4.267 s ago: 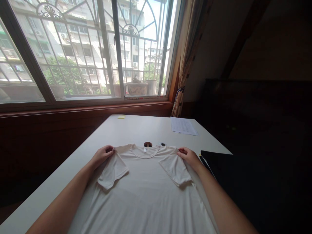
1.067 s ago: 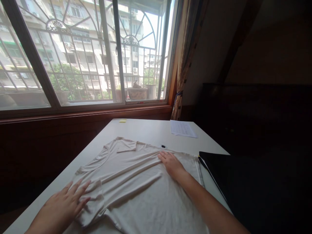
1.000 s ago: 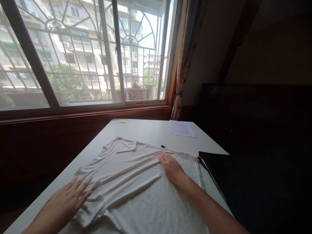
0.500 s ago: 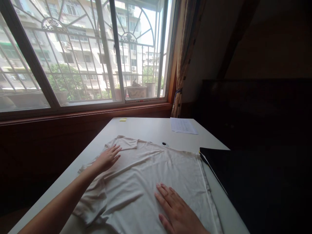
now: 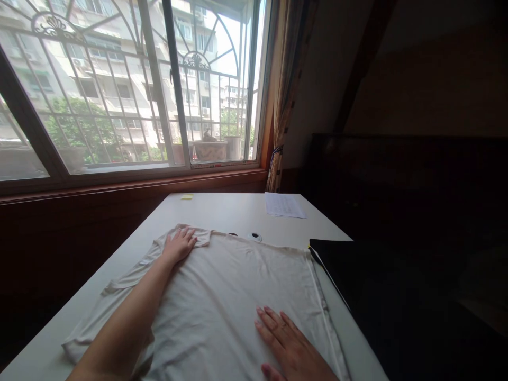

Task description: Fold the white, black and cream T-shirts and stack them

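A white T-shirt (image 5: 222, 286) lies spread on the white table (image 5: 222, 209), its hem toward the right and its sleeves toward the left. My left hand (image 5: 180, 244) rests flat on the far sleeve area, fingers spread a little. Lower down, my right hand (image 5: 291, 341) lies palm down on the body of the shirt near the hem, fingers stretched out. Soft creases run across the cloth between the hands. My left forearm covers part of the collar side.
Sheets of paper (image 5: 284, 205) and a yellow sticky note (image 5: 187, 197) lie at the table's far end. A small white round item with a dark centre (image 5: 254, 236) sits just past the shirt. Black material (image 5: 333, 259) overlaps the right edge. A barred window (image 5: 159, 95) stands beyond.
My left hand has slid away from me onto the far sleeve. The shirt has become flatter, with fewer folds, and its near sleeve lies further out. The view has turned slightly right.
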`<move>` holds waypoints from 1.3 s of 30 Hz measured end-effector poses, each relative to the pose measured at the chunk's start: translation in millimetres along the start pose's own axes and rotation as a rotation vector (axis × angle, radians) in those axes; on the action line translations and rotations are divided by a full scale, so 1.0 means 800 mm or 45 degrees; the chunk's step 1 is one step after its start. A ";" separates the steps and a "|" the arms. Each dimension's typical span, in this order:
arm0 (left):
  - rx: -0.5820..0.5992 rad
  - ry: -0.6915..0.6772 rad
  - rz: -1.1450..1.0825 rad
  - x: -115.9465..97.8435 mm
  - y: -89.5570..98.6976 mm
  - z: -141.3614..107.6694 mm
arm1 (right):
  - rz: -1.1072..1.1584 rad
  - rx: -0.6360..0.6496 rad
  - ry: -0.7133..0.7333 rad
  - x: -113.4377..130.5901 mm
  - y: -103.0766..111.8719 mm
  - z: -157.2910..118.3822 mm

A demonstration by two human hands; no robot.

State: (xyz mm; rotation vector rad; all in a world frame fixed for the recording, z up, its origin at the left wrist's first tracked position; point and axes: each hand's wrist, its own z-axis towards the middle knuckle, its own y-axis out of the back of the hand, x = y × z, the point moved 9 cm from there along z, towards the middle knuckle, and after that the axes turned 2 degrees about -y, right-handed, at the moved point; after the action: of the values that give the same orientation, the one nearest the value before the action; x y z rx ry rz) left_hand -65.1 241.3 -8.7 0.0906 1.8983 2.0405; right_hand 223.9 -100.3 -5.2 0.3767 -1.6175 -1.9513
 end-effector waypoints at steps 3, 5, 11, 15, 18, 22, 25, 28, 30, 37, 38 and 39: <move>-0.001 0.067 0.014 0.024 -0.003 -0.003 | -0.056 -0.040 -0.124 -0.027 0.007 -0.023; 0.000 0.124 0.031 0.040 -0.003 -0.005 | -0.098 -0.069 -0.183 -0.044 0.008 -0.038; 0.004 0.294 0.083 0.087 0.007 -0.025 | -0.208 -0.027 -0.300 -0.089 -0.001 -0.061; -0.012 0.380 0.126 0.121 0.013 -0.050 | -0.154 0.011 -0.385 -0.107 0.006 -0.060; -0.052 0.411 0.148 0.141 0.015 -0.067 | -0.140 0.022 -0.425 -0.105 0.013 -0.057; -0.075 0.440 0.140 0.153 0.015 -0.076 | -0.134 -0.013 -0.297 -0.071 0.017 -0.051; -0.064 0.458 0.122 0.154 0.015 -0.076 | -0.109 -0.004 -0.130 -0.038 0.015 -0.052; -0.045 0.470 0.116 0.155 0.015 -0.075 | -0.108 0.010 -0.063 -0.021 0.017 -0.054; -0.041 0.473 0.111 0.153 0.017 -0.075 | -0.112 0.017 -0.070 -0.021 0.019 -0.055; -0.156 0.374 0.002 0.116 0.032 -0.076 | -0.110 0.088 -0.145 -0.056 0.021 -0.066; -0.188 0.332 -0.012 0.106 0.037 -0.076 | -0.113 0.109 -0.173 -0.063 0.020 -0.069; -0.210 0.281 -0.022 0.094 0.042 -0.077 | -0.115 0.132 -0.201 -0.070 0.020 -0.073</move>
State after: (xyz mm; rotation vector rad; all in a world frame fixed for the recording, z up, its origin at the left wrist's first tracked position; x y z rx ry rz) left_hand -160.1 203.8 3.7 -0.1990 1.8355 2.2665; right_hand 304.7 -115.8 -11.0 0.3485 -1.8362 -2.0129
